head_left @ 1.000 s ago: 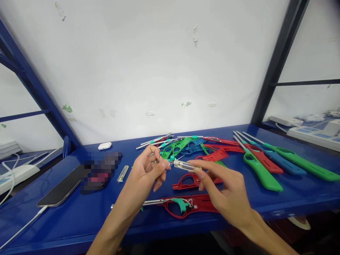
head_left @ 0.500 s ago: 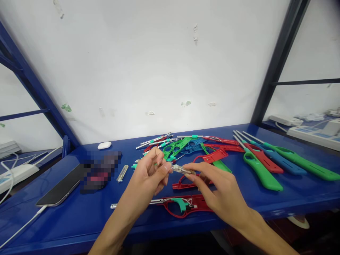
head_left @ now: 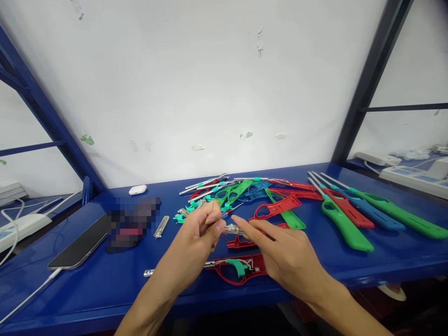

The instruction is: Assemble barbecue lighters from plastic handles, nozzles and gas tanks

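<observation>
Between my hands, above the table's front half, is a small clear lighter fuel tank (head_left: 234,229) with its narrow end to the left. My right hand (head_left: 289,247) grips the tank's body, which the fingers mostly cover. The thumb and curled fingers of my left hand (head_left: 199,231) pinch at its narrow end; what exactly they grip there is hidden. Below lies an opened red lighter half (head_left: 259,267) with a green trigger (head_left: 238,268), white wires and a metal tube. A second red shell half (head_left: 238,242) is partly behind my right hand.
Loose shells, green triggers and metal tubes form a pile (head_left: 245,189) at the back. Several assembled long-neck lighters (head_left: 346,224) lie at right. Toward the left are another clear tank (head_left: 161,227), a phone (head_left: 79,245) on a cable, a blurred dark object and a white case (head_left: 137,190).
My right hand has slid left along the tank, covering more of its body, and its index finger reaches nearer the narrow end. My left hand stays closed at that end.
</observation>
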The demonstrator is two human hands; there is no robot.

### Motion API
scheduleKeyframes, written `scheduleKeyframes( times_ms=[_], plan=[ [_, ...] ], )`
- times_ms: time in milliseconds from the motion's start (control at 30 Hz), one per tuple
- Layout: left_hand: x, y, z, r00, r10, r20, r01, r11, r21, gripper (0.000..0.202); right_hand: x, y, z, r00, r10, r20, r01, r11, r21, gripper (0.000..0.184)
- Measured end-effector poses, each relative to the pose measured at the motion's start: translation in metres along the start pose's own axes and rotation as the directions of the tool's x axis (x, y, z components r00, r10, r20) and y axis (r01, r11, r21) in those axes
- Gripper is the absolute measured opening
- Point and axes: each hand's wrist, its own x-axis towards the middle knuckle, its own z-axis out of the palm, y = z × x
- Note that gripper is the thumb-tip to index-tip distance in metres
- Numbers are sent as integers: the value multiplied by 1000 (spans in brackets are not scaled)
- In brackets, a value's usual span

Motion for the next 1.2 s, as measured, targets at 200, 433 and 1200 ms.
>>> scheduleKeyframes(
  times_ms=[200,433,1200],
  plan=[
    [4,-5,4,1000,-15,-15,14,1000,-16,37,5,-1,1,998,-35,-55,30,995,-93,58],
    [5,-8,3,998,-47,-29,45,997,-70,42,9,-5,4,997,-23,-79,13,992,-122,58],
    [7,-5,9,921,-67,384,-229,704,672,26,-18,13,-44,718,456,527,-689,573,443,27]
  ],
)
